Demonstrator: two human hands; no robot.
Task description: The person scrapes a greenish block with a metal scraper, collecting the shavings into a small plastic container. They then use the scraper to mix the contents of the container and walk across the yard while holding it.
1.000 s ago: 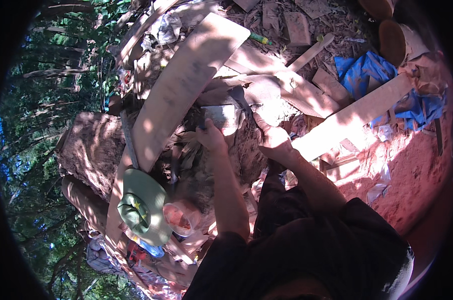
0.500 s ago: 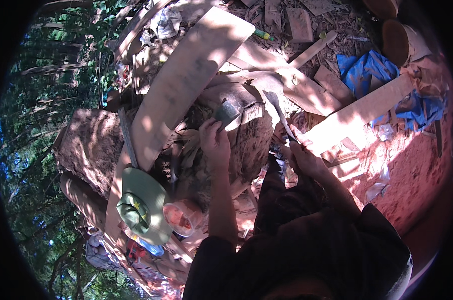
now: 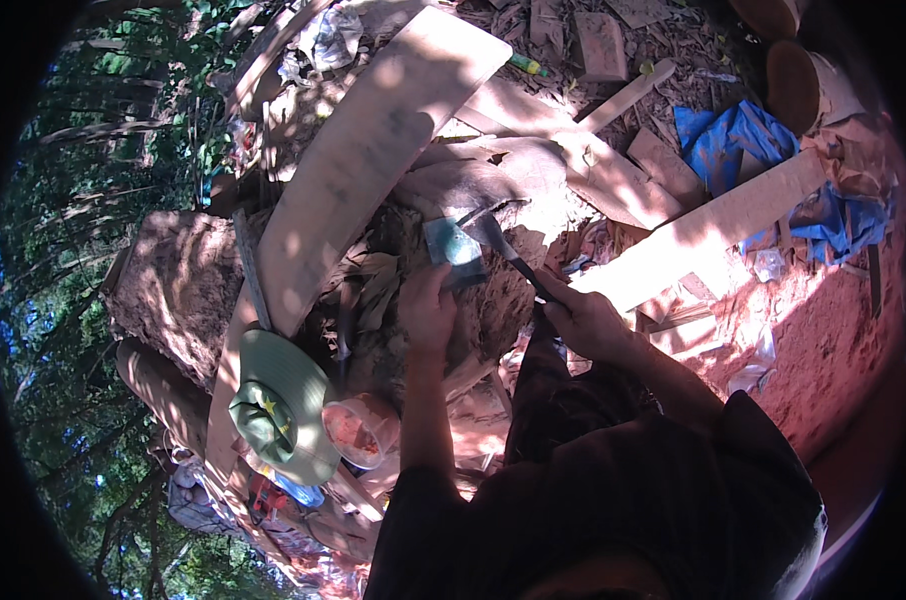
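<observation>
My left hand (image 3: pixel 428 308) is closed on the lower edge of a flat greenish rectangular slab (image 3: pixel 453 248), with its face turned up. My right hand (image 3: pixel 588 320) grips the dark handle of a hatchet-like tool (image 3: pixel 488 232) with a broad metal head. That head is at the slab's upper right corner; whether they touch I cannot tell. Both are held over a rough wooden stump (image 3: pixel 498 295). Left of my left hand is a pale green brimmed hat (image 3: pixel 288 410) with a yellow star, beside a clear plastic tub (image 3: pixel 361 430) with reddish contents.
A long wide plank (image 3: pixel 358 165) slants up beyond my left hand. Another board (image 3: pixel 713 225) lies to the right, near a crumpled blue tarp (image 3: pixel 733 145). A big rough block (image 3: pixel 178 285) stands at the left. Wood chips and offcuts litter the ground.
The tool's head has swung left and down to the slab, my right hand moving slightly left. The slab has turned its broad face up, and my left hand has lowered a little.
</observation>
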